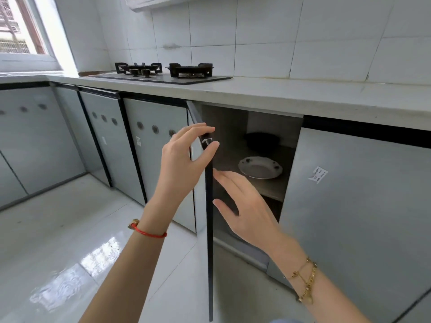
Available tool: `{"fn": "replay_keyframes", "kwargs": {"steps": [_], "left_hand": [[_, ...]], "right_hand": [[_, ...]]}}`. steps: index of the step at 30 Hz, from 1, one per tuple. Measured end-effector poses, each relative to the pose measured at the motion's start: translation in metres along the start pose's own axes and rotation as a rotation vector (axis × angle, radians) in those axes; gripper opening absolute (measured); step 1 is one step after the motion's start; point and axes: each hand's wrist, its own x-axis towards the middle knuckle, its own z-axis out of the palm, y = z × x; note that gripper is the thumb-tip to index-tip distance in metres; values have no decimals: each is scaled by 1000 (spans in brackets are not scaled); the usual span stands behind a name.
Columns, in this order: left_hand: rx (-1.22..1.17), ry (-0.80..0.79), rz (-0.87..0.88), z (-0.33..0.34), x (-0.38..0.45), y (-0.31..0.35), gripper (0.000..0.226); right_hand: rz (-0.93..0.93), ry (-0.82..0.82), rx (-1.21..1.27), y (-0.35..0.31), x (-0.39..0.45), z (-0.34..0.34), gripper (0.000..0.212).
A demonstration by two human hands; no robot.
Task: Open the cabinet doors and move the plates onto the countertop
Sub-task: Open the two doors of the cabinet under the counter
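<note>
The left cabinet door (209, 229) stands swung out toward me, seen edge-on as a dark strip. My left hand (184, 159) pinches its top corner between thumb and fingers. My right hand (245, 210) is spread open just right of the door edge, in front of the opening, holding nothing. Inside, a white plate with a scalloped, dark-patterned rim (260, 167) lies on the shelf. Behind it sits a dark bowl-like dish (261, 138). The right cabinet door (349, 206) is closed. The pale countertop (303, 96) runs above.
A black two-burner gas hob (163, 72) sits on the countertop to the left. More closed grey cabinet doors (102, 136) line the left side. A window (21, 31) is at the far left. The glossy tiled floor (70, 252) lies below.
</note>
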Motion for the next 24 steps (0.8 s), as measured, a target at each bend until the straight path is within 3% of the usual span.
{"fn": "replay_keyframes", "kwargs": {"steps": [8,15,24], "left_hand": [[183,117,-20,-66,-16,-24,36],[312,262,-37,-109,-20,-59,30],[553,263,-80,-158,-3,-108,26]], "right_hand": [[-146,26,98,-34,31,49,48],[-272,-90,137,-61,60,94,59],[-340,-175,101,-89,107,158,71]]}}
